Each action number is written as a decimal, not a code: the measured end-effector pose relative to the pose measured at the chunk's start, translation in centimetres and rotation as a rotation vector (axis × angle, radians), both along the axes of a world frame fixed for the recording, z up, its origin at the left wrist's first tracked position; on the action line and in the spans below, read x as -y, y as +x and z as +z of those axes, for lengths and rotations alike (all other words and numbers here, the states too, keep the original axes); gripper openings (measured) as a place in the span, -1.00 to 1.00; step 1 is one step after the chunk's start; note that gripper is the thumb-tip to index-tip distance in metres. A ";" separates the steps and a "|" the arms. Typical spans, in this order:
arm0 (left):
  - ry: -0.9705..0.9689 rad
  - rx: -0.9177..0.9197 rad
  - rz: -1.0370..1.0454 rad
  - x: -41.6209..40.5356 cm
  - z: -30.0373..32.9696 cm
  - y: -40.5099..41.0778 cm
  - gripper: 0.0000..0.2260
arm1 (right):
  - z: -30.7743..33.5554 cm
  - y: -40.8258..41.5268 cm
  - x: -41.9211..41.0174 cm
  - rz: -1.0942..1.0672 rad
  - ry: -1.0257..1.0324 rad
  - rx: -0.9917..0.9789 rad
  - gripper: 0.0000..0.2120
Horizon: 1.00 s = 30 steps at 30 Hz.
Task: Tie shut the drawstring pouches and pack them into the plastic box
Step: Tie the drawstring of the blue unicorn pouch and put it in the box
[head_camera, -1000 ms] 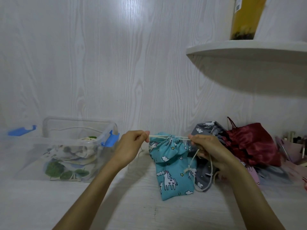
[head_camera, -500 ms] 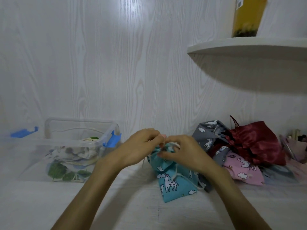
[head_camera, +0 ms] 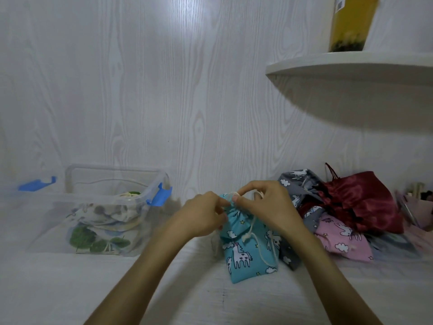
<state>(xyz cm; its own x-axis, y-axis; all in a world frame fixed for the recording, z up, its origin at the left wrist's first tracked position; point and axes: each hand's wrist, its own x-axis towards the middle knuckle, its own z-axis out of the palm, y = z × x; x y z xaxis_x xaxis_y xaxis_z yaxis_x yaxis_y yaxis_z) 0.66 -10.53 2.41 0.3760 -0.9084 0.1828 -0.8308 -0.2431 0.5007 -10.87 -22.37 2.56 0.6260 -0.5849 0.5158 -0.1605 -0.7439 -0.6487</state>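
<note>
A white wood-grain tabletop [head_camera: 58, 289] carries a clear plastic box [head_camera: 105, 200] at left, a teal unicorn pouch [head_camera: 248, 252] at centre, and heaped grey [head_camera: 295, 186], pink [head_camera: 339, 235] and maroon [head_camera: 360, 202] pouches at right; beyond them lies blurred clutter, possibly stationery.

Teal pouch [head_camera: 248, 249] matt cloth; red pouch [head_camera: 360, 202] glossy satin; box [head_camera: 98, 198] clear plastic.

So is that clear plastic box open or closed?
Open. The plastic box has no lid on top, its blue latches hang unclipped, and pouches already lie inside.
</note>
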 end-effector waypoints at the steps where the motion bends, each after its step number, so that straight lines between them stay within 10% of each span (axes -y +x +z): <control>1: -0.083 -0.070 0.018 0.3 -0.3 -0.1 -0.71 | 0.2 0.0 -0.1 -0.007 -0.009 0.018 -0.88; 7: -0.544 -0.227 0.133 1.4 -1.2 -0.3 -0.83 | 0.6 0.1 -0.4 -0.021 0.008 0.069 -0.90; 22: -0.810 -0.822 0.149 1.3 -1.3 1.5 -0.92 | 1.8 -1.8 1.2 0.045 0.196 -0.226 -0.71; 30: -0.838 -0.802 0.036 1.2 -1.0 1.9 -0.83 | 1.4 -0.5 -0.5 0.131 0.092 -0.253 -0.78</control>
